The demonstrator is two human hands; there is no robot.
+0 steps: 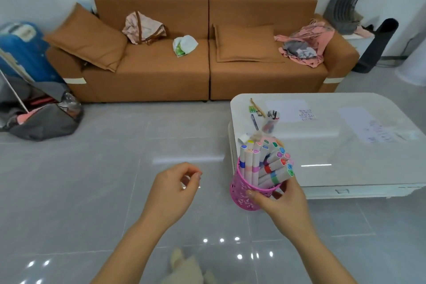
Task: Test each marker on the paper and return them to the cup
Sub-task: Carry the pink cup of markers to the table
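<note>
We call this setup: right hand (283,203) wraps its fingers round the pink cup (242,193), full of capped markers (265,163), held in the air just off the near corner of the white table (345,152). Left hand (171,189) loosely curled, empty. No testing yet, we judge. Next: cup down near the paper (288,110). Glossy tabletop, grey tile floor (92,180), brown sofa (161,64) behind.
</note>
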